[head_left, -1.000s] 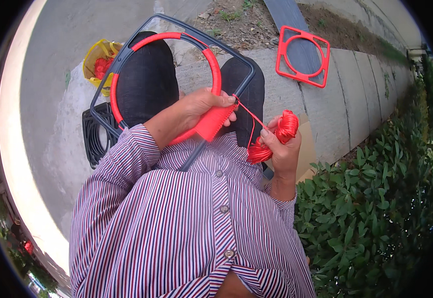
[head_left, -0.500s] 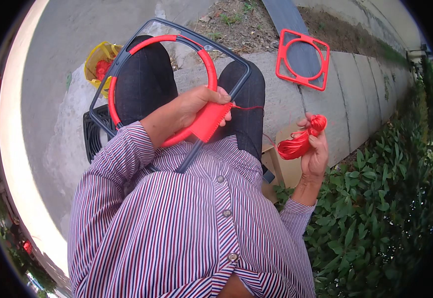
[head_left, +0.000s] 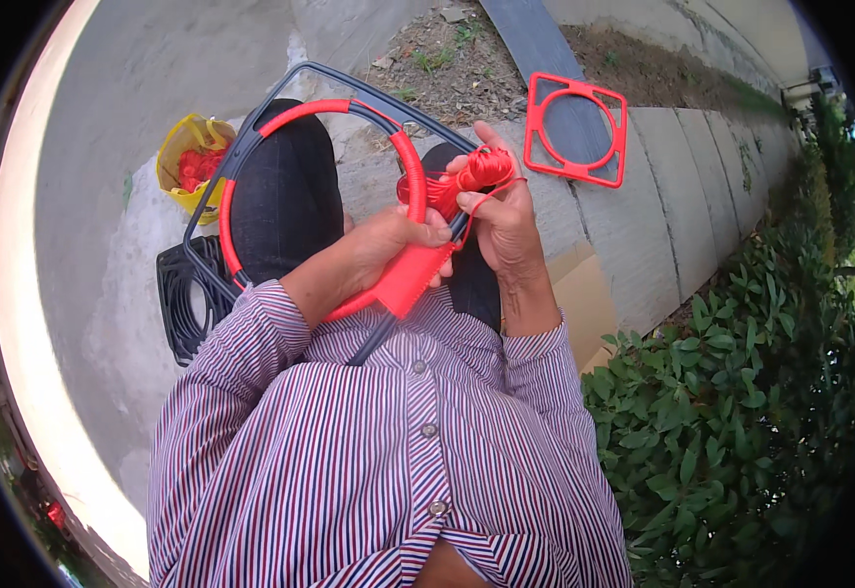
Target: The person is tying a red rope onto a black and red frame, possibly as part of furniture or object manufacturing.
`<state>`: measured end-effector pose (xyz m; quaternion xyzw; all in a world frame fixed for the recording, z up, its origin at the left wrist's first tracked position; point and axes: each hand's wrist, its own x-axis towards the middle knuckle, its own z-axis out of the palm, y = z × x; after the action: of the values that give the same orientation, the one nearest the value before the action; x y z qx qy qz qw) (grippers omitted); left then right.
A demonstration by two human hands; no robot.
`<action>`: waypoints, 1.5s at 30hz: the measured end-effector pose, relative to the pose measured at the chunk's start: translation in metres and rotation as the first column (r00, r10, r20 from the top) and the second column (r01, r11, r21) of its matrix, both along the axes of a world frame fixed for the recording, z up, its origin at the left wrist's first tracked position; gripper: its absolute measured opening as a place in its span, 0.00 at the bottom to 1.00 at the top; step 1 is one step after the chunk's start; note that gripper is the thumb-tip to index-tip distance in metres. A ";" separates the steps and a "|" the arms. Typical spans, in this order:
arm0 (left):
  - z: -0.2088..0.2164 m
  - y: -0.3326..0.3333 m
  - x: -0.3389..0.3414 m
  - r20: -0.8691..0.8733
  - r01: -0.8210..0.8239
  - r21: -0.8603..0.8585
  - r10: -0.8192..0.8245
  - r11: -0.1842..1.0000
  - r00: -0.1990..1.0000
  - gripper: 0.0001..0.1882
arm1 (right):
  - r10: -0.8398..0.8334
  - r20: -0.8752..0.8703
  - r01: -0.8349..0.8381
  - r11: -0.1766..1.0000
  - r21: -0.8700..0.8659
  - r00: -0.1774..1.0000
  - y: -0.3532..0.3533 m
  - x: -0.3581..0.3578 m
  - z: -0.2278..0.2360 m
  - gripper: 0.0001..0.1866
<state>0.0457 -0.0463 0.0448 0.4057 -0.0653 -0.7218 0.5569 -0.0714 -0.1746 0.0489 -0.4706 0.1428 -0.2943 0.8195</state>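
The frame (head_left: pixel 251 127), a dark square with an inner ring, lies across the person's knees. The left hand (head_left: pixel 388 240) clamps the ring at its densely wound red patch, while the right hand (head_left: pixel 506 220) pinches the cord bundle (head_left: pixel 466 176) against the frame's right edge. This looks like mid-wrap (another turn around the ring); next, the bundle must pass through and be pulled taut.

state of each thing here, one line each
left hand: gripping the wrapped ring
right hand: closed on the cord bundle
cord bundle: red, held at the ring
ring: partly wrapped in red
dark frame: resting on the lap
red frame: lying flat on concrete
yellow bag: open, red inside
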 end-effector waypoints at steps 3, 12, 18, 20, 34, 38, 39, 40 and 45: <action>-0.001 -0.001 0.001 0.035 0.007 0.000 -0.007 1.000 0.999 0.07 | -0.018 -0.297 -0.015 0.994 -0.108 0.955 -0.004 -0.005 0.009 0.26; -0.006 -0.001 0.011 0.022 -0.027 -0.017 0.027 0.999 0.999 0.06 | -0.360 -0.559 -0.178 0.702 -0.689 0.747 0.009 -0.080 0.021 0.14; 0.002 0.002 0.018 0.026 -0.086 -0.046 0.088 0.995 0.996 0.08 | -0.238 -0.415 0.204 0.971 -0.126 0.878 0.006 -0.152 -0.012 0.13; 0.000 0.002 0.022 0.029 -0.090 -0.055 0.091 0.994 0.995 0.08 | -0.471 0.009 0.438 0.826 0.354 0.882 0.004 -0.184 -0.023 0.12; -0.010 0.000 0.033 -0.013 -0.205 -0.008 0.205 0.979 0.979 0.07 | -0.331 -0.715 0.604 0.782 0.158 0.616 0.008 -0.256 -0.157 0.13; -0.007 -0.003 0.026 0.059 -0.102 -0.002 0.102 0.995 0.993 0.08 | -0.289 -0.243 0.374 0.791 0.484 0.926 -0.025 -0.193 -0.099 0.18; -0.007 -0.003 0.022 0.068 -0.080 -0.001 0.080 0.997 0.994 0.08 | -0.261 -0.182 0.317 0.829 0.460 0.948 -0.032 -0.176 -0.085 0.21; -0.008 -0.001 0.019 0.106 -0.167 -0.003 0.166 0.986 0.980 0.12 | -0.180 -0.173 0.235 0.890 0.390 0.968 -0.034 -0.151 -0.063 0.23; -0.017 0.002 0.010 0.302 -0.379 -0.127 0.399 0.917 0.866 0.31 | 0.096 -0.411 -0.155 0.982 -0.112 0.907 -0.042 -0.054 0.022 0.24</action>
<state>0.0562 -0.0443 0.0281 0.5050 -0.0950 -0.5163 0.6851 -0.1257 -0.2169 0.0710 -0.5863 0.2568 -0.1468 0.7542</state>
